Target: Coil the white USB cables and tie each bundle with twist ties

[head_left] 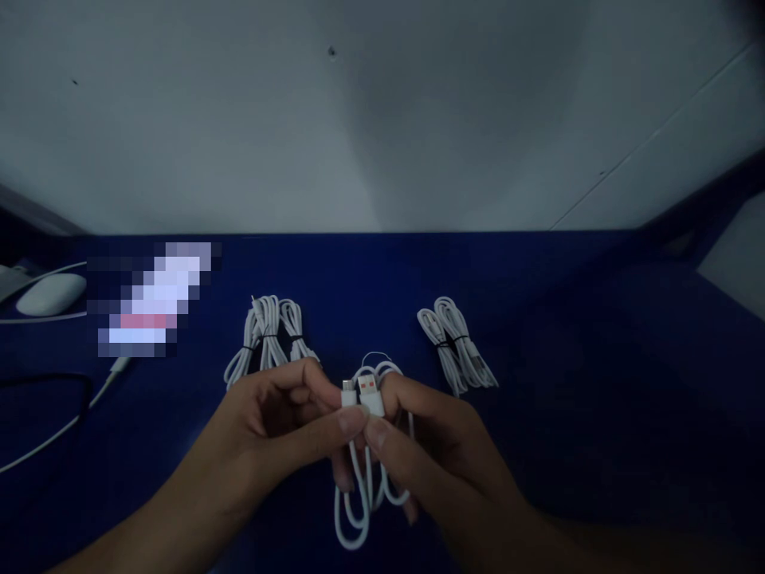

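Observation:
A white USB cable [351,538] hangs in loose loops between my two hands. Its two plugs point upward side by side: a small metal-tipped plug at the left and a wider USB plug [369,392] with orange-red marks inside. My left hand [292,422] pinches the small plug between thumb and forefinger. With thumb and fingers, my right hand [427,446] grips the USB plug and the loops behind it. A thin wire arc rises above the loops. Behind my left hand lie several bundled white cables [272,331], bound with black ties.
Two more tied white cables [457,343] rest at the right on the blue tabletop [567,359]. At the left are a white rounded object [52,295], a pixelated phone-like shape [158,299] and a plugged-in white cable [65,430]. A pale wall [268,143] stands behind.

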The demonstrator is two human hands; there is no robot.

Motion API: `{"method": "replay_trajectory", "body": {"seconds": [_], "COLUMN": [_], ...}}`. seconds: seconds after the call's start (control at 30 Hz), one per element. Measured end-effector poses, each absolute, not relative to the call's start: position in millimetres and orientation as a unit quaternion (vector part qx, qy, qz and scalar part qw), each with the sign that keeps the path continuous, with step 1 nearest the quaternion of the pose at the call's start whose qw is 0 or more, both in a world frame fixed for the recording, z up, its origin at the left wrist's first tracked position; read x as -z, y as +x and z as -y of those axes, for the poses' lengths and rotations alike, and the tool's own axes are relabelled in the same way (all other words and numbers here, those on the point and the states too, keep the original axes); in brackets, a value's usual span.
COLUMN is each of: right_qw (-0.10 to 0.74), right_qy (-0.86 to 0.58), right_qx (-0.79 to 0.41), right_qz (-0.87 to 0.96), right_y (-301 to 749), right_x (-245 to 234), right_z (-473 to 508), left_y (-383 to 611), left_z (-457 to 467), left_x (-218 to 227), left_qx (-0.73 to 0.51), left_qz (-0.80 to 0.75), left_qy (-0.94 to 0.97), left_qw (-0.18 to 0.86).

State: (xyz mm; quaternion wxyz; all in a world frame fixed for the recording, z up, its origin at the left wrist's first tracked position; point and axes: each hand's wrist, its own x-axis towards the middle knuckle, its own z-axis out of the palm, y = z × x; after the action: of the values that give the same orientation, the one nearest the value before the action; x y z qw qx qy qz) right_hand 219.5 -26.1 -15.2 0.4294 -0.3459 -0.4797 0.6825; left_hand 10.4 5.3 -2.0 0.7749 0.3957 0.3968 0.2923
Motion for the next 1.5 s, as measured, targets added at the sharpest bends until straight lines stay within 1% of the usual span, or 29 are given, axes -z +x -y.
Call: {"method": "replay_trajectory", "body": {"seconds": [0.37,0.6,0.97,1.13,1.5], "right_qw": [0.445,0.422,0.441,0.425,0.431], "right_qy": [-0.343,-0.356,-0.341,-0.342,-0.339], "right_qx": [-0.673,-0.677,-0.676,-0.688,-0.678], "right_qz": [0.481,0.486,0.483,0.479,0.489], "right_y": [218.4,219.8,218.0,219.0,220.7], "right_x": [16.7,14.7,18.2,15.7,13.3], "right_z": [24.1,26.2,25.0,25.3,26.1], "left_y": [12.5,11.5,12.9,11.7,14.1], "left_z": [-7.6,-6.0,-7.8,-7.1,-7.1], "left_x": [4.3,3.3,6.2,4.1,5.3], "left_qx": [-0.291,-0.296,-0.296,-0.287,-0.288], "left_qz": [-0.398,-0.395,-0.399,-0.403,-0.404], "left_qy": [0.398,0.39,0.393,0.395,0.399], "left_qw": [0.773,0.778,0.774,0.774,0.771]}}
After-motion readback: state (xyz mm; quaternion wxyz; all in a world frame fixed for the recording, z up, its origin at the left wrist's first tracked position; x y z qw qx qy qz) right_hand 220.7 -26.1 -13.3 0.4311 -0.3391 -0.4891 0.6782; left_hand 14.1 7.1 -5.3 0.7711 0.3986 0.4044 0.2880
